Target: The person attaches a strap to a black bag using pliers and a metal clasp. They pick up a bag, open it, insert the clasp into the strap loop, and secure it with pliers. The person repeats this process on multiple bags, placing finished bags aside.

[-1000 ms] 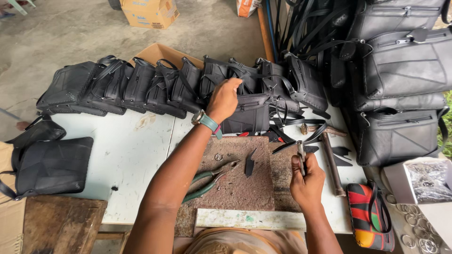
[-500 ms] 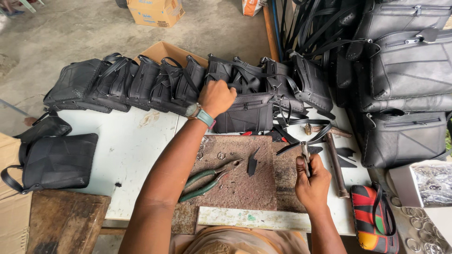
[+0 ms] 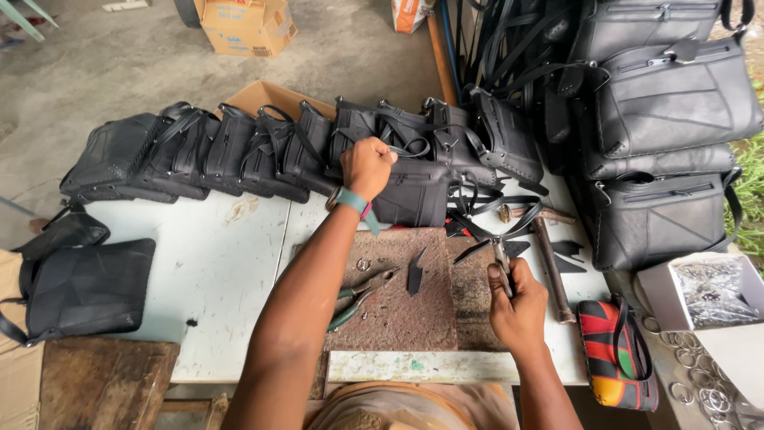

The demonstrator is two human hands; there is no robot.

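My left hand [image 3: 367, 166], with a teal wristband, is closed on the strap of a black leather bag [image 3: 414, 195] standing at the middle of the white table [image 3: 223, 271]. My right hand [image 3: 517, 306] grips a small metal tool [image 3: 501, 256] whose tip meets a black strap [image 3: 509, 227] trailing from the bag. Between my hands lies a brown work mat [image 3: 414, 310] carrying green-handled pliers [image 3: 358, 296] and a black leather scrap [image 3: 415, 275].
A row of black bags [image 3: 199, 151] leans along the table's far edge, with larger bags [image 3: 668, 111] stacked at right. A hammer [image 3: 545, 255], a colourful striped pouch [image 3: 617, 354], metal rings [image 3: 688, 362] and a black bag [image 3: 76, 291] at left also lie here.
My left hand has closed into a fist on the bag's strap. My right hand has shifted slightly with the tool along the strap. The view has tilted a little.
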